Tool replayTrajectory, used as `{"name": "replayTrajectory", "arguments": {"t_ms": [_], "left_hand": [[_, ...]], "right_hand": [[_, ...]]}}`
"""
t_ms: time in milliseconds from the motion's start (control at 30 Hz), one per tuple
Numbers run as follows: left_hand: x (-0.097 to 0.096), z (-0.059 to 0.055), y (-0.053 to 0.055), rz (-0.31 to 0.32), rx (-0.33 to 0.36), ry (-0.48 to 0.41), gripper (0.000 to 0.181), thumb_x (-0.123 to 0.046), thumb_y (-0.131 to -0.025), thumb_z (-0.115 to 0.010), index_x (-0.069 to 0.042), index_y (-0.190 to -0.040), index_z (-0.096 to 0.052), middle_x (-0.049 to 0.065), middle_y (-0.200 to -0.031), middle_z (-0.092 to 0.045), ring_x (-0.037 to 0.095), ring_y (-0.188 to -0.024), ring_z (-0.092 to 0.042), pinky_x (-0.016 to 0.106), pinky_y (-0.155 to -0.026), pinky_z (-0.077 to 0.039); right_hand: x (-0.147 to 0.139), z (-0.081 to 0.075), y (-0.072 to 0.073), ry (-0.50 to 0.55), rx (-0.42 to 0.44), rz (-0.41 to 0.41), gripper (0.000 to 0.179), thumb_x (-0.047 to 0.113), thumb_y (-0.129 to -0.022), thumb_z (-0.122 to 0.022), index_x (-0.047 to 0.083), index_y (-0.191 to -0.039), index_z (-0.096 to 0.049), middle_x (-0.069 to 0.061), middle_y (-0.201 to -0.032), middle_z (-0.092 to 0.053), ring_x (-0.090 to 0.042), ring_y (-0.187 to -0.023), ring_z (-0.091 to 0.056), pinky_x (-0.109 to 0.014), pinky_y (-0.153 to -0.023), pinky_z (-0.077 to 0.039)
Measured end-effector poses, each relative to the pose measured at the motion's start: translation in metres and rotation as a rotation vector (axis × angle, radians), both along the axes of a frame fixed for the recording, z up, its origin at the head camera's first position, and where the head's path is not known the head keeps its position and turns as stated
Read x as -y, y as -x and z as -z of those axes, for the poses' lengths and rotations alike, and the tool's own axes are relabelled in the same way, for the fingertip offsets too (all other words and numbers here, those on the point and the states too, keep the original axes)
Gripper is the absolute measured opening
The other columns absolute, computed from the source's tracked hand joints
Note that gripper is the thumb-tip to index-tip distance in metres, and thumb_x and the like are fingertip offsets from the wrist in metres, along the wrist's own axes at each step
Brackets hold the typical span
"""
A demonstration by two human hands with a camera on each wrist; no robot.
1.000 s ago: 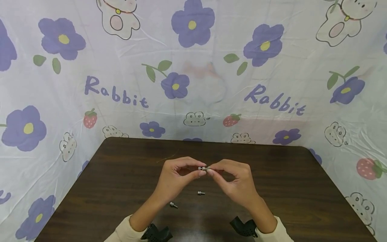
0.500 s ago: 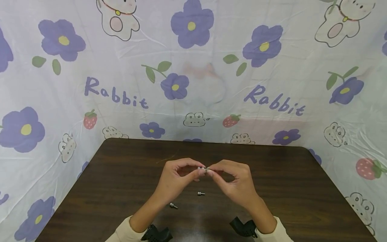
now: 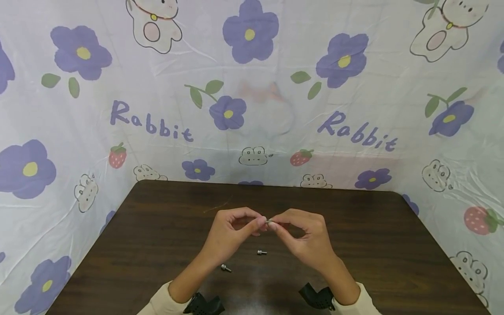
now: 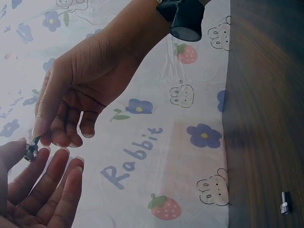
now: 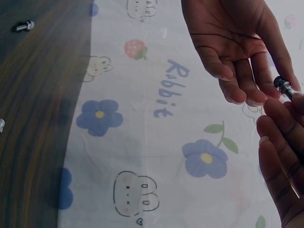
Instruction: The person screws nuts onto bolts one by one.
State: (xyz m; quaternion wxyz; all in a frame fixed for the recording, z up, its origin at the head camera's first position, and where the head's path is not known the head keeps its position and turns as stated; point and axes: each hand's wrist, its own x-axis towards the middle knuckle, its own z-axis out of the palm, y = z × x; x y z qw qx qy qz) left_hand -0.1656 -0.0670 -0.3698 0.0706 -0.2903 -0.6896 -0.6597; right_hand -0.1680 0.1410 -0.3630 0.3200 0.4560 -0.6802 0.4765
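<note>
A small silver socket-head screw is held between both hands above the table. My left hand pinches its head end between thumb and forefinger. My right hand pinches the threaded end with thumb and forefinger. A ring, perhaps a nut or washer, sits on the shank below the head; its kind is too small to tell. In the head view the fingertips cover nearly the whole screw. Below the hands, a similar screw lies on the table, and another screw lies nearer the left forearm.
The dark wooden table reaches back to a patterned white cloth, which also hangs at both sides. Black camera mounts sit on both wrists, next to cream sleeves.
My left thumb and fingertip have shifted over the screw, so its head, visible earlier, is now covered in the head view. The right hand has barely moved, and the loose screws stay put.
</note>
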Motion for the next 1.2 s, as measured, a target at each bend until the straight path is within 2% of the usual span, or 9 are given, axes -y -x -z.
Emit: {"name": "replayTrajectory", "arguments": {"t_ms": [133, 233, 400, 533, 700, 1200], "left_hand": [[0.0001, 0.0007, 0.0000, -0.002, -0.003, 0.003, 0.011, -0.014, -0.099, -0.069, -0.006, -0.097, -0.077, 0.008, -0.087, -0.076, 0.021, -0.076, -0.073, 0.039, -0.071, -0.063], [0.0006, 0.0007, 0.0000, 0.011, -0.005, -0.022, 0.011, -0.011, -0.097, -0.070, -0.007, -0.105, -0.076, 0.009, -0.092, -0.076, 0.024, -0.078, -0.073, 0.039, -0.072, -0.063], [0.0020, 0.0006, -0.0004, 0.018, -0.037, -0.032, 0.028, -0.009, -0.090, -0.078, -0.010, -0.118, -0.074, 0.007, -0.100, -0.075, 0.025, -0.082, -0.074, 0.036, -0.068, -0.063], [0.0025, 0.0003, -0.0007, -0.002, -0.088, -0.008, 0.029, -0.009, -0.087, -0.081, -0.009, -0.115, -0.075, 0.004, -0.103, -0.075, 0.022, -0.086, -0.074, 0.036, -0.067, -0.062], [0.0026, 0.0012, 0.0005, 0.007, -0.120, -0.033, 0.022, -0.004, -0.087, -0.080, -0.007, -0.109, -0.076, 0.005, -0.100, -0.075, 0.023, -0.082, -0.075, 0.039, -0.068, -0.063], [0.0017, 0.0027, 0.0004, 0.027, -0.098, -0.061, 0.015, -0.005, -0.090, -0.077, -0.005, -0.106, -0.077, 0.008, -0.093, -0.075, 0.024, -0.075, -0.074, 0.041, -0.067, -0.063]], "right_hand": [[-0.0002, 0.0007, -0.0003, 0.002, 0.009, 0.002, 0.023, -0.012, -0.079, -0.079, 0.006, -0.094, -0.077, -0.006, -0.085, -0.075, -0.016, -0.072, -0.071, -0.022, -0.067, -0.059], [-0.0008, 0.0007, -0.0003, 0.004, 0.012, 0.008, 0.023, -0.011, -0.079, -0.079, 0.006, -0.094, -0.077, -0.006, -0.085, -0.075, -0.015, -0.072, -0.070, -0.022, -0.067, -0.058], [-0.0020, 0.0005, 0.0004, 0.006, -0.003, 0.026, 0.018, -0.007, -0.083, -0.079, 0.007, -0.094, -0.077, -0.006, -0.085, -0.075, -0.014, -0.071, -0.070, -0.021, -0.066, -0.058], [-0.0025, 0.0005, 0.0010, 0.009, -0.011, 0.029, 0.016, -0.006, -0.084, -0.078, 0.006, -0.094, -0.077, -0.006, -0.086, -0.075, -0.015, -0.072, -0.071, -0.021, -0.066, -0.058], [-0.0029, 0.0003, 0.0010, 0.008, 0.000, 0.016, 0.019, -0.008, -0.083, -0.078, 0.006, -0.096, -0.077, -0.006, -0.087, -0.075, -0.016, -0.073, -0.071, -0.022, -0.068, -0.058], [-0.0036, 0.0022, 0.0012, 0.012, -0.001, 0.010, 0.017, -0.006, -0.084, -0.078, 0.006, -0.096, -0.077, -0.007, -0.087, -0.075, -0.016, -0.074, -0.071, -0.022, -0.068, -0.058]]}}
